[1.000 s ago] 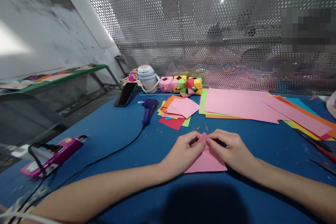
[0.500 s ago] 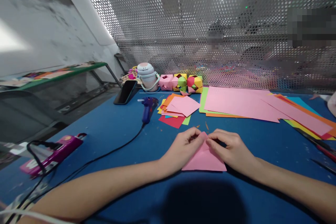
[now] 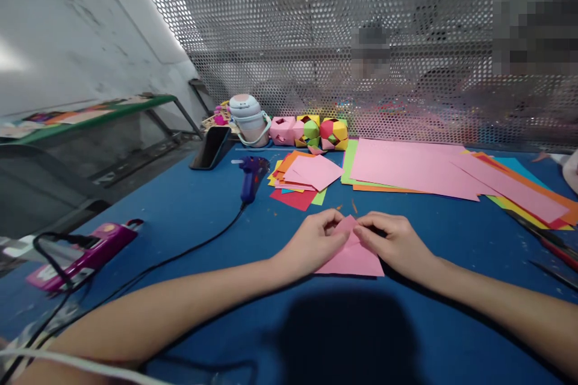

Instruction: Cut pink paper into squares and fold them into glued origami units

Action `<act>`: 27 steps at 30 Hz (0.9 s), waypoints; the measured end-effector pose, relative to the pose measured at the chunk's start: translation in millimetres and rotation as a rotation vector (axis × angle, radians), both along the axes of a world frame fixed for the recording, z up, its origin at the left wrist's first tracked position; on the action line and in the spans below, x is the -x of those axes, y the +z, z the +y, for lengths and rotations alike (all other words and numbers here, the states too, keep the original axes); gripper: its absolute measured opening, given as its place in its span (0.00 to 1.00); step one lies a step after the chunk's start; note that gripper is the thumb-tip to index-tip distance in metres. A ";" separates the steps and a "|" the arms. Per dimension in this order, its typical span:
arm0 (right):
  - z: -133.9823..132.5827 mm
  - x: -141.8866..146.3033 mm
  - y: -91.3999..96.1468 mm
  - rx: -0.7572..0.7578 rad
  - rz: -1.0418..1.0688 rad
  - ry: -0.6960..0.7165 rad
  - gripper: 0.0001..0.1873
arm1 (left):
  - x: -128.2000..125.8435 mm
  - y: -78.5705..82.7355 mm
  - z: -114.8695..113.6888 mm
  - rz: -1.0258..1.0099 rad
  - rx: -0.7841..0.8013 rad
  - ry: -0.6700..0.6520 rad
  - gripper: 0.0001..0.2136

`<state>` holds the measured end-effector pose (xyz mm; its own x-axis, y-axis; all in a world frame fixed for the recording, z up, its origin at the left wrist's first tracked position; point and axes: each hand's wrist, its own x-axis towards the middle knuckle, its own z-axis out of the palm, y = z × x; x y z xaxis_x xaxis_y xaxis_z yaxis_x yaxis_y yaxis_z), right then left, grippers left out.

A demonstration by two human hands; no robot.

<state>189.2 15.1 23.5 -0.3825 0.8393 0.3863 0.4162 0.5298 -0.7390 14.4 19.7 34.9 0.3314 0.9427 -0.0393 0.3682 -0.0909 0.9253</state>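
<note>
A pink sheet of paper (image 3: 354,261), partly folded with its peak pointing away from me, is between my hands just above the blue table. My left hand (image 3: 313,240) pinches its upper left edge between thumb and fingers. On the other side, my right hand (image 3: 392,240) grips the paper near the peak with thumb and forefinger. My palms and fingers cover both side edges. Beyond my hands lies a stack of small coloured paper squares (image 3: 316,171), pink on top.
A blue glue gun (image 3: 250,177) rests left of the squares, its cord running to a purple power strip (image 3: 85,255). Behind stand a phone (image 3: 211,147), a lidded cup (image 3: 248,120) and folded paper balls (image 3: 308,131). Large pink sheets (image 3: 413,165) and red-handled scissors (image 3: 553,245) are at right.
My left thumb has slid slightly along the paper near its peak. Both hands keep their hold, and the whole view has shifted a little.
</note>
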 end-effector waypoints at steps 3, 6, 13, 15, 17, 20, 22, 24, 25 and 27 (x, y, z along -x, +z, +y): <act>0.1 -0.3 0.3 0.023 -0.005 0.019 0.09 | 1.6 -1.6 0.5 0.027 -0.038 -0.002 0.05; -0.7 -0.3 -0.5 0.005 -0.039 0.039 0.07 | 2.9 -2.1 -0.6 0.041 -0.061 -0.007 0.04; -0.7 -0.7 -3.0 0.024 -0.013 0.047 0.05 | 3.3 1.7 -2.5 0.033 -0.056 -0.060 0.04; -0.6 -1.3 -2.6 0.036 -0.010 0.044 0.04 | 4.3 3.1 -0.9 0.021 -0.036 -0.087 0.04; -0.4 -1.9 -2.3 0.030 -0.003 0.046 0.05 | 5.7 4.2 1.4 0.014 0.000 -0.102 0.03; -0.2 -2.7 -2.9 -0.019 0.008 0.063 0.06 | 7.7 4.0 4.7 0.005 0.053 -0.116 0.03; 0.2 -3.5 -4.1 -0.071 0.010 0.092 0.08 | 8.5 2.8 6.1 -0.013 0.086 -0.127 0.05; 0.8 -4.7 -5.7 -0.121 0.006 0.135 0.10 | 8.8 2.0 6.8 -0.030 0.124 -0.134 0.07; 1.2 -5.4 -6.5 -0.142 0.005 0.156 0.10 | 8.8 2.1 7.0 -0.037 0.146 -0.137 0.07; 2.2 -6.9 -8.2 -0.180 0.006 0.192 0.11 | 8.6 3.5 7.2 -0.046 0.199 -0.140 0.08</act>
<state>196.1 17.3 15.3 -0.5256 0.6690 0.5255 0.2912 0.7219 -0.6278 5.8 26.9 38.5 0.4641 0.8626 -0.2013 0.3223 0.0472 0.9455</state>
